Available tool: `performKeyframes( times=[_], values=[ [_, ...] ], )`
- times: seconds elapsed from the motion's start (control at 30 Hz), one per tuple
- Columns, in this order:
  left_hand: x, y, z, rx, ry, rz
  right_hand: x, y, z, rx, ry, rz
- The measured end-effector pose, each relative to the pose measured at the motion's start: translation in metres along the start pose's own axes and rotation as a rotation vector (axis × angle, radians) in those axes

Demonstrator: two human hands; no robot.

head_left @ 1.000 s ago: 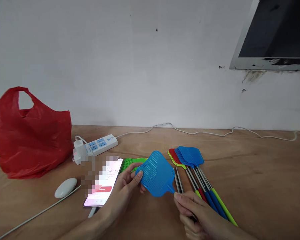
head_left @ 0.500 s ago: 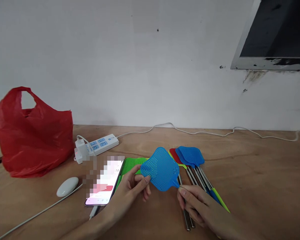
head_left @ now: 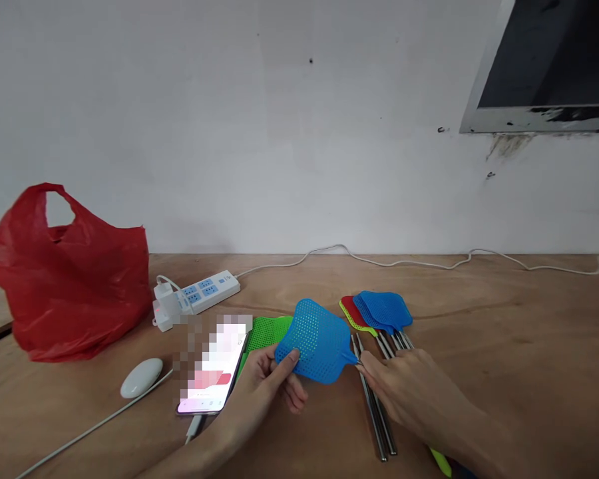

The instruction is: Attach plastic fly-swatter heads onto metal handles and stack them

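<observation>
Visibly perforated blue plastic paddle (head_left: 317, 342), rounded-square; left fingers (head_left: 283, 368) pinching edge.

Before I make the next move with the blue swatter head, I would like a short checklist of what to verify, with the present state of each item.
1. Left hand holds the edge of the blue swatter head: ok.
2. Right hand is at the head's neck: ok.
3. Neck joined to a rod: cannot tell, the right hand covers that end.
4. Loose metal rods well away from the right hand: not ok, they lie close by it.
5. Red bag apart from both hands: ok.
</observation>
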State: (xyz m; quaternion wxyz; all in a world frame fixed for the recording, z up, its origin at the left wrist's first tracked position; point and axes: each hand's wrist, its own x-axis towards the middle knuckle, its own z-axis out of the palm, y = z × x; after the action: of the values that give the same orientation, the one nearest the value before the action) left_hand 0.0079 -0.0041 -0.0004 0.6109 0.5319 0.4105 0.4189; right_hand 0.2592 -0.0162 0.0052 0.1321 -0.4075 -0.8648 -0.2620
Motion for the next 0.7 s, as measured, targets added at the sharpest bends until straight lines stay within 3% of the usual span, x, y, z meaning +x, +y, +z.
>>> performKeyframes(
  times=[0.3,0.4,0.57,0.7],
  values=[
    [0.004,-0.001,-0.005,-0.094,0.096,-0.101,0.004,-0.017,0.007,-0.047,0.055,0.008],
    [0.003,0.002,-0.006,-0.108,0.090,-0.082,0.003,-0.017,0.005,0.059,-0.002,0.065],
    [0.000,0.009,-0.001,-0.128,0.053,-0.030,0.003,-0.016,-0.006,0.687,-0.189,0.307],
    [0.000,0.012,0.000,-0.135,0.099,0.020,0.008,-0.017,-0.014,1.579,-0.457,0.544]
  ],
)
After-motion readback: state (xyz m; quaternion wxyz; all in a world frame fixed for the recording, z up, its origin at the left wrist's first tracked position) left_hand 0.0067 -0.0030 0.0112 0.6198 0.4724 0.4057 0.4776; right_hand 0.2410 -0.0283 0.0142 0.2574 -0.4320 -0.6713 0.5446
